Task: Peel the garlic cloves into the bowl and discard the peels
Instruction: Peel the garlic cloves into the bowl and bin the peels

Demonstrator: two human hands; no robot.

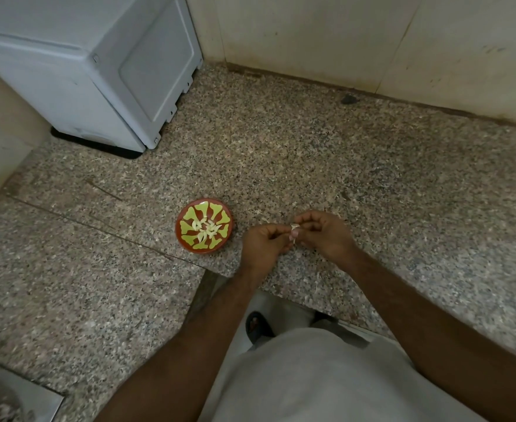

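A small red bowl (pixel 204 226) with a yellow-green flower pattern sits on the speckled granite counter (pixel 311 153); several pale peeled garlic cloves (pixel 206 230) lie in its middle. Just right of the bowl, my left hand (pixel 264 243) and my right hand (pixel 323 234) meet above the counter. Both pinch one small garlic clove (pixel 294 229) between their fingertips, its whitish skin showing between them. Most of the clove is hidden by my fingers.
A grey-white appliance (pixel 92 65) stands at the back left on a dark base. Tiled wall (pixel 372 41) runs behind the counter. A steel sink corner (pixel 13 400) shows at the bottom left. The counter's front edge steps in near my body.
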